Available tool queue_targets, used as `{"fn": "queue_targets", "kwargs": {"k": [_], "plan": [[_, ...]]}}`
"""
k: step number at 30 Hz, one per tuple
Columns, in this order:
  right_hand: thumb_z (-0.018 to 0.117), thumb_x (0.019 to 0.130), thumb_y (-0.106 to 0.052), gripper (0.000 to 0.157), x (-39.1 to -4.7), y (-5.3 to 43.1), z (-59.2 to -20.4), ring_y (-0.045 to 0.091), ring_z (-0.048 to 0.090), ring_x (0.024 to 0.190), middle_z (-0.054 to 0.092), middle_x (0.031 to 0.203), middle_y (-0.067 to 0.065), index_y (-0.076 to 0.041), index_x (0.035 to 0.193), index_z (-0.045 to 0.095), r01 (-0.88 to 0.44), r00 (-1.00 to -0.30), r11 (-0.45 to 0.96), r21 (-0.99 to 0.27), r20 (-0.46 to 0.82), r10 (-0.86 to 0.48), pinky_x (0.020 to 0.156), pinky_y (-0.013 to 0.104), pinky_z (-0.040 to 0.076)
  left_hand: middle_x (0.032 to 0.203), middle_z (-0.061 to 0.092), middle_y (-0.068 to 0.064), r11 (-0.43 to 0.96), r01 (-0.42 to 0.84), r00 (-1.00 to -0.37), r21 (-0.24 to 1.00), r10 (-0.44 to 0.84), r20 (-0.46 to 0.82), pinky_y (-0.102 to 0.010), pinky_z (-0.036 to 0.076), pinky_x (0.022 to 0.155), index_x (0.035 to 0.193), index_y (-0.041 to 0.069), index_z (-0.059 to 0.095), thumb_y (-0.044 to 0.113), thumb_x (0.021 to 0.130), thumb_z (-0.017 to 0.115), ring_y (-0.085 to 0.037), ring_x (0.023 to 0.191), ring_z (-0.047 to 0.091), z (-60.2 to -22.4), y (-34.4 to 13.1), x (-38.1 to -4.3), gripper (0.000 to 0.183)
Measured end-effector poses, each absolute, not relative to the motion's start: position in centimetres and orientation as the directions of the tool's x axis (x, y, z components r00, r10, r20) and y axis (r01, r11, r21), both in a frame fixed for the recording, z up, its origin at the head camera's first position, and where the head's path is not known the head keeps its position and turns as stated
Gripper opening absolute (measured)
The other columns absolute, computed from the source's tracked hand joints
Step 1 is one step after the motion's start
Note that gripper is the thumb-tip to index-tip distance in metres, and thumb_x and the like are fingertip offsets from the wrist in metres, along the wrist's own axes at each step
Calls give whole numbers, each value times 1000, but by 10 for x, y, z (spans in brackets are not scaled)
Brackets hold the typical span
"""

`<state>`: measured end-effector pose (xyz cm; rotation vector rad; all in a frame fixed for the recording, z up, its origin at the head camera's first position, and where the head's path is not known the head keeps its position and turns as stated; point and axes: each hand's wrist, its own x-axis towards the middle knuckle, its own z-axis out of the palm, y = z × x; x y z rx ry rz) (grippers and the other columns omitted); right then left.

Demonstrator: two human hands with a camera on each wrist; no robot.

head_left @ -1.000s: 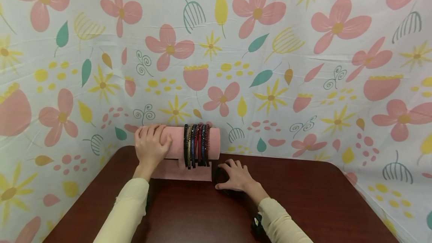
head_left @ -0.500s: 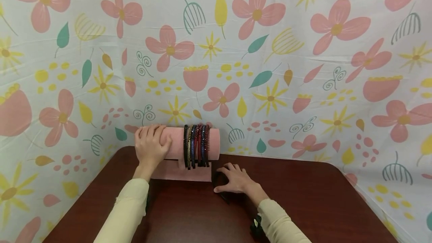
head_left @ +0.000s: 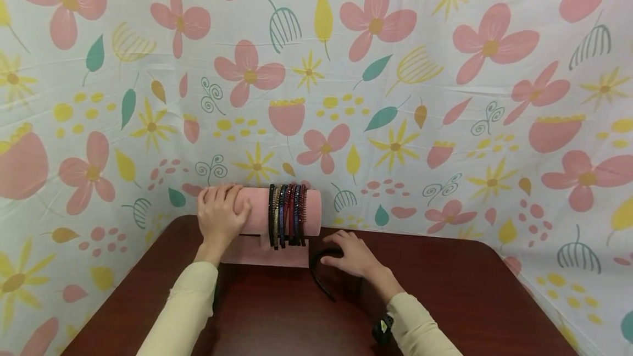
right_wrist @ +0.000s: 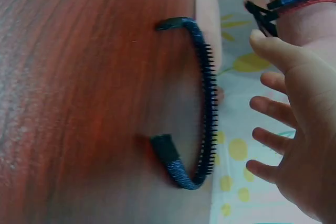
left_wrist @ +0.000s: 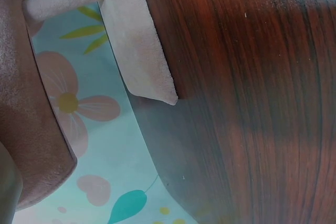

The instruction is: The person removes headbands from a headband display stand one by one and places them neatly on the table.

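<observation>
A pink, soft-covered headband stand [head_left: 254, 207] with a horizontal roll is at the back of the table. My left hand [head_left: 220, 216] grips the roll's left end, fingers over the top and thumb in front. Several sparkly headbands [head_left: 288, 216] in black, gold, blue and red sit side by side on its right half. A dark toothed headband [right_wrist: 208, 108] rests on the table just right of the stand's base. My right hand [head_left: 355, 256] hovers beside it with fingers spread and nothing held; the right wrist view shows a gap between the fingers and the headband.
The dark red-brown wood table [head_left: 277, 312] has rounded back corners. A flower-patterned cloth [head_left: 376, 125] hangs right behind the table and along its sides. A black wrist device [head_left: 382, 329] sits under the right sleeve.
My right hand has drawn off the dark headband, shifting slightly right, and more of the headband's curve shows. My left hand stays on the roll. The head view has tilted a little.
</observation>
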<state>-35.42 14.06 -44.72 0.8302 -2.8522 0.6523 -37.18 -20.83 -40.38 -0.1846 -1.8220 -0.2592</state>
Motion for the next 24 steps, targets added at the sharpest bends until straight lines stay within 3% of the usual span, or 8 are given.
{"fn": "queue_targets", "kwargs": {"k": [9,15,24], "plan": [[67,92,-35,40,-349,144,-426,33,53,127,60,132,5,-18,128,63,-586,-809,719,-374,325,-490,105,62,39,104,72,-10,958,272,-260,88,-15,965,-58,42,100,103,11,75,46,88,49,-35,101,63,-403,-207,-371,47],[68,92,-37,42,-349,145,-414,30,54,125,60,131,6,-16,128,63,-607,-790,711,-356,369,-490,104,53,44,105,72,-10,959,270,-261,88,-15,965,-57,41,101,104,11,75,46,88,49,-35,102,64,-400,-207,-371,47],[70,90,-37,46,-347,146,-397,28,58,117,59,126,8,-15,130,61,-643,-754,683,-346,442,-486,97,48,49,105,72,-9,959,268,-265,90,-17,964,-57,40,102,104,12,75,47,89,47,-35,102,63,-403,-208,-372,47]]}}
